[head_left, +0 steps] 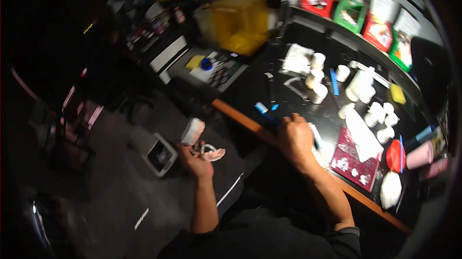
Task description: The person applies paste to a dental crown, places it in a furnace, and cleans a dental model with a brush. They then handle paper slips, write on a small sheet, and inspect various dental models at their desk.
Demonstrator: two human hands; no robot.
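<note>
My left hand is held out past the bench edge, over the floor, with its fingers closed on a dental model. The model has a pinkish-white upper cast and a smaller horseshoe-shaped part, apparently joined by metal. My right hand is low over the black bench near its wooden edge, fingers curled; what lies in them is hidden and blurred. A blue-and-white tool end lies just beyond it. To its right is a white-and-blue stick-like item.
White plaster pieces and cups stand on the bench. A maroon mat with white scraps carries a paper towel. A red bowl lies right. Red and green bins line the shelf. A grey waste bin stands on the floor.
</note>
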